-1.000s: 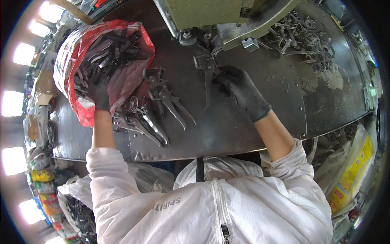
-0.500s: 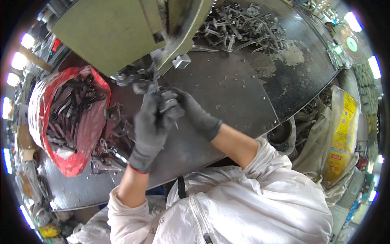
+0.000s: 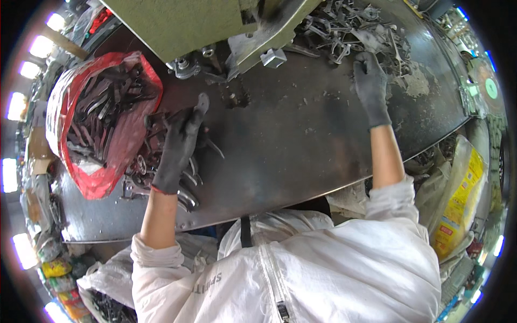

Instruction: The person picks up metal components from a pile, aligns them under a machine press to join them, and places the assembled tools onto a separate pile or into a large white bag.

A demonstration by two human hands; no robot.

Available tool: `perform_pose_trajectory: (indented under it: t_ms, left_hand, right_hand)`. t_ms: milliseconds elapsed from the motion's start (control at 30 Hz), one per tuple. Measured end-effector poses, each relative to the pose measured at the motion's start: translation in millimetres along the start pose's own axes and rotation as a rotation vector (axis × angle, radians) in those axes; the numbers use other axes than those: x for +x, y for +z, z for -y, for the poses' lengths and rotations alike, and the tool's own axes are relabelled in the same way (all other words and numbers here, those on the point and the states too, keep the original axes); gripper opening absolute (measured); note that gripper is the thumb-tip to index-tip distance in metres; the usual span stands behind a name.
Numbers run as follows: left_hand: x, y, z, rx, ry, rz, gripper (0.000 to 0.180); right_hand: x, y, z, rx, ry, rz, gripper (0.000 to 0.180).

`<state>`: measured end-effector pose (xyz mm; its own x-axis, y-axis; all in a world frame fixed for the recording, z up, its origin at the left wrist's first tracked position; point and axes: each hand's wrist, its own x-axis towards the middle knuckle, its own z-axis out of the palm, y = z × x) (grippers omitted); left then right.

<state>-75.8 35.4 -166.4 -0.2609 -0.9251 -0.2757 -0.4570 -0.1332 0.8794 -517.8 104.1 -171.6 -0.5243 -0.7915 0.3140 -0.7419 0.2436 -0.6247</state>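
Observation:
My left hand, in a dark grey glove, is over a heap of shiny metal levers beside the red-rimmed bag. Its thumb is stretched away from the fingers, whose tips are hidden among the parts. A thin curved metal piece sticks out beside this hand; whether the hand touches it does not show. Far right, my gloved right hand is at the near edge of a pile of bare grey metal parts. Its fingers are curled closed on a metal part there.
A green machine with bolts and a small metal block overhangs the back of the dark metal table. On the left stands the red-and-white bag full of dark levers. A white-and-yellow sack lies right of the table.
My hands were together at the machine around a metal part. Since then the left has come back to the heap by the bag, and the right has gone out to the far-right pile.

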Motion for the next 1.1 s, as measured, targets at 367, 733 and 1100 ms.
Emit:
perform_pose_trajectory:
  t_ms: [367, 733, 1100]
  left_hand:
    - [6, 24, -19, -0.014, 0.349, 0.156, 0.045]
    - [36, 9, 12, -0.066, 0.087, 0.176, 0.033]
    - [105, -216, 21, 0.750, 0.250, -0.634, 0.039]
  right_hand:
    - [-85, 82, 154, 1.183, 0.424, 0.728, 0.041]
    - [-105, 126, 155, 0.990, 0.282, 0.723, 0.030]
    - [-103, 126, 163, 1.043, 0.425, 0.686, 0.028]
